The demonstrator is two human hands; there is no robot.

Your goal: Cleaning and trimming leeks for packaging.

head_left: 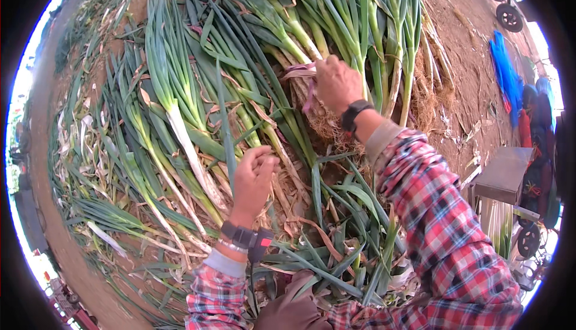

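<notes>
My right hand point(339, 84) is closed at the far middle, against a bundle of leeks with long green leaves and pale stems. A thin purple strip point(302, 71) lies across those stems and runs to my right fingers; its other end hangs in a loop over the roots point(327, 126). Lower and to the left, my left hand point(252, 180) hovers over loose stems with its fingers half curled and a little apart, and I see nothing in it. A leek with a thick white stem point(193, 141) lies just left of that hand.
Many more leeks point(129, 144) lie on the brown soil at left, among dry husks. More bundles point(396, 48) with roots lie beyond my right hand. Cut green leaves point(354, 210) are heaped near me. At right stand a metal box point(503, 175), a blue net point(507, 72) and wheels point(509, 17).
</notes>
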